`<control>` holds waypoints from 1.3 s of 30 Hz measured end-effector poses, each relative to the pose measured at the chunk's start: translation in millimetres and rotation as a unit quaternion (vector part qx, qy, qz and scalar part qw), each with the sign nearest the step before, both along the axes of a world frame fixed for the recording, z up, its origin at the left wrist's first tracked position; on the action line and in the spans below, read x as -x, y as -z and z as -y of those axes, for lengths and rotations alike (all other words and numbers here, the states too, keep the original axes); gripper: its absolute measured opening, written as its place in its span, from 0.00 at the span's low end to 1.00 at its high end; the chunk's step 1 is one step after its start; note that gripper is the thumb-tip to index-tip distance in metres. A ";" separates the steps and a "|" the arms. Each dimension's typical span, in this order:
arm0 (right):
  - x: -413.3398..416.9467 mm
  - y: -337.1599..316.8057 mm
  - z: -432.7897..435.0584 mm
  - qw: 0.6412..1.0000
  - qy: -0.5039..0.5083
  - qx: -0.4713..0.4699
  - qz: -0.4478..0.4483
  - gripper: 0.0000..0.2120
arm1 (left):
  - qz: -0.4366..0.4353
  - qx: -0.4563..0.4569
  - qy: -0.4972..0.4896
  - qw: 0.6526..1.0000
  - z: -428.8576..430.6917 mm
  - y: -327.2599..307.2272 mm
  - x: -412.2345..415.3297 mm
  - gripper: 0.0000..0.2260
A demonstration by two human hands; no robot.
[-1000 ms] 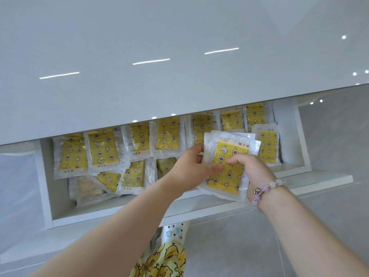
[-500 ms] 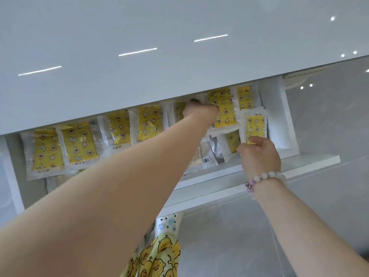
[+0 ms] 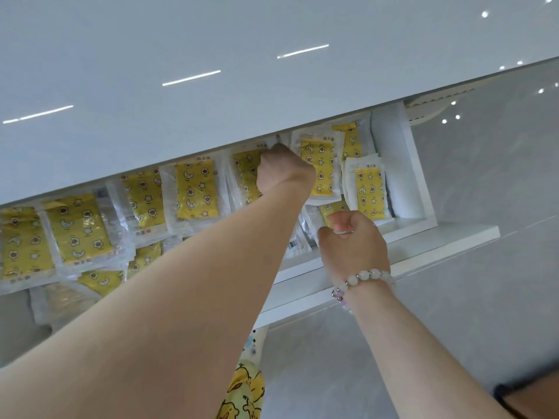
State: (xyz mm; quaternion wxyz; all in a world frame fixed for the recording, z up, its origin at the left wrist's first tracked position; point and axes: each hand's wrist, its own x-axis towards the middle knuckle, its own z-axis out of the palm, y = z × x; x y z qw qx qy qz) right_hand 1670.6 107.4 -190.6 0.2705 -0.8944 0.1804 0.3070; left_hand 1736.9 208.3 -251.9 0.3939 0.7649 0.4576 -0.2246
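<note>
Glossy white countertop reflecting 3 strip lights, white drawer frame beneath, pale grey tiled floor.

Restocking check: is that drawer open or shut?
Open: the drawer stands pulled out from under the white counter, so its rows of yellow packets show, and the left hand and right hand reach in.

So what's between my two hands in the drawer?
Overlapping yellow packets fill the gap between left hand and right hand, in the head view.
</note>
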 end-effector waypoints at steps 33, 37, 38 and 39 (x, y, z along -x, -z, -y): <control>51.2 -298.6 -165.0 0.874 -0.466 0.041 0.133 0.14 | -0.013 -0.112 0.193 0.975 -180.4 -333.3 196.9 0.14; 76.0 -366.0 -224.7 0.791 -0.573 0.046 0.207 0.15 | 0.012 -0.176 0.138 0.975 -215.8 -396.9 234.0 0.13; 83.2 -382.2 -239.9 0.768 -0.598 0.047 0.223 0.16 | 0.015 -0.221 0.134 0.966 -225.7 -412.7 247.9 0.13; 91.5 -398.5 -255.4 0.743 -0.624 0.048 0.238 0.16 | 0.008 -0.265 0.135 0.955 -236.1 -429.0 264.1 0.13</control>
